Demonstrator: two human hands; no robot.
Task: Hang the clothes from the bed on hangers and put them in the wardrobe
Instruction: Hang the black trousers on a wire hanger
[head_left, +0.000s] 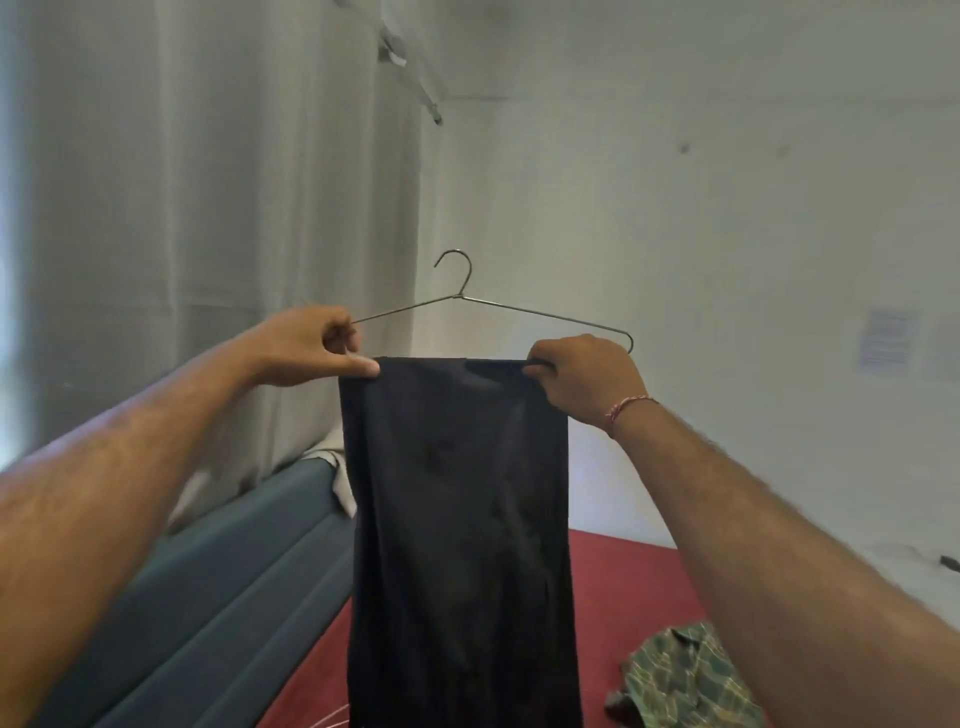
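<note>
Two hands (311, 345) (584, 376) hold dark trousers (460, 519) (smooth, folded) over wire hanger (498, 306).

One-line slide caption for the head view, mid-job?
Both hands, left and right, hold dark trousers draped over a wire hanger above the bed.

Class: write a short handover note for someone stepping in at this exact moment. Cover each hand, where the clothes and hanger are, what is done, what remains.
Left hand grips the wire hanger at its left end, thumb on the cloth.
Right hand pinches the dark trousers at the bar's right end.
Done: trousers folded over the hanger bar, held above the bed.
Left: hang them in the wardrobe, not in view; then the green patterned shirt on the bed.
</note>
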